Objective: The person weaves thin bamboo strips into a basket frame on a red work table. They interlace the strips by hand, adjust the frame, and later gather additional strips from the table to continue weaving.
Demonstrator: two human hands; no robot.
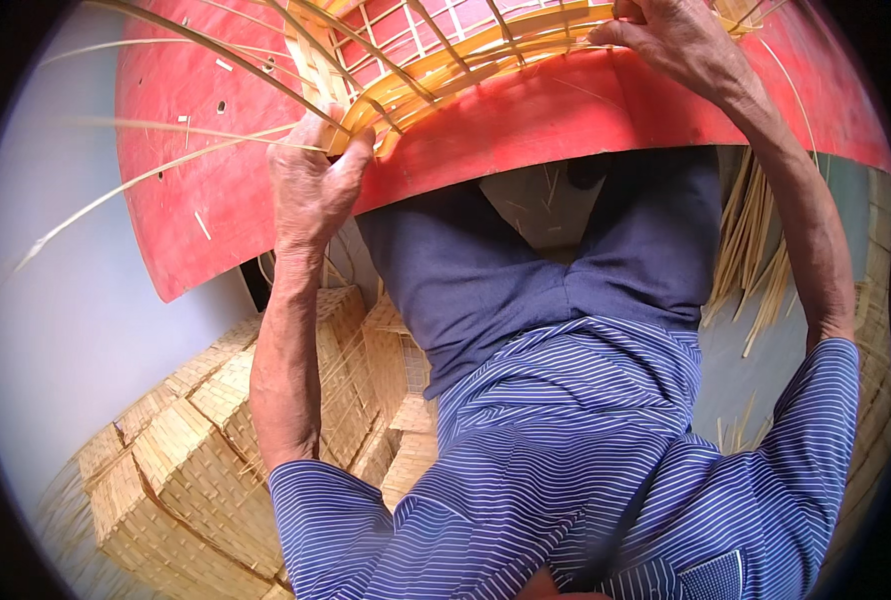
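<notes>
A partly woven bamboo basket lies at the top of the view, with an open lattice base and loose strips sticking out to the left. My left hand grips its near left corner, thumb on top and fingers hidden beneath the strips. At the near right part of the yellowish rim, my right hand is closed, thumb and fingers pinching the woven strips. Part of that hand is cut off by the top edge.
The red board under the basket spans above my lap, with small holes and strip scraps on it. Stacked woven bamboo pieces stand at lower left. A bundle of thin strips hangs at the right. A pale wall rises at left.
</notes>
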